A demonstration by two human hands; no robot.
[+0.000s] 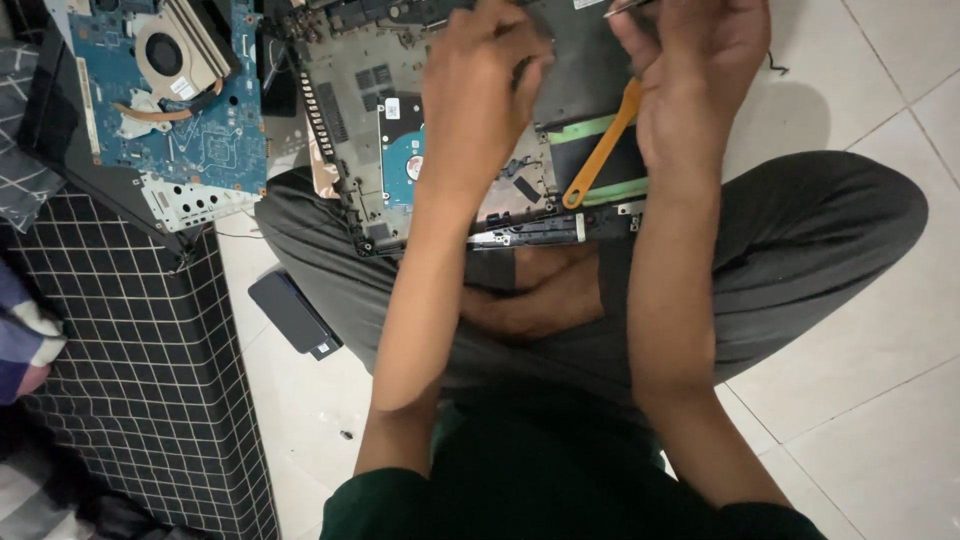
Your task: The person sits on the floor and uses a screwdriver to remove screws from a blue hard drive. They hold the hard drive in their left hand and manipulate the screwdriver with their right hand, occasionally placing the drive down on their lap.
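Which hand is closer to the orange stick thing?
The right hand. It is up against the top end of the orange pry tool and seems to hold it. The left hand rests on the opened laptop base, off to the tool's left.

White tiled floor [880,400]; black grid-patterned mattress [150,370] at left.

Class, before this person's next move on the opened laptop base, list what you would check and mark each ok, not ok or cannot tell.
1. Laptop base steady on the lap: ok, it rests across the crossed legs.
2. Left hand on the base: ok, it presses near the top edge.
3. Right hand has the orange pry tool: ok.
4. Tool tip seated in a seam: cannot tell, hidden by the hand.
5. Blue board clear of the work: ok, it lies apart.
6. Loose screws gathered: cannot tell.
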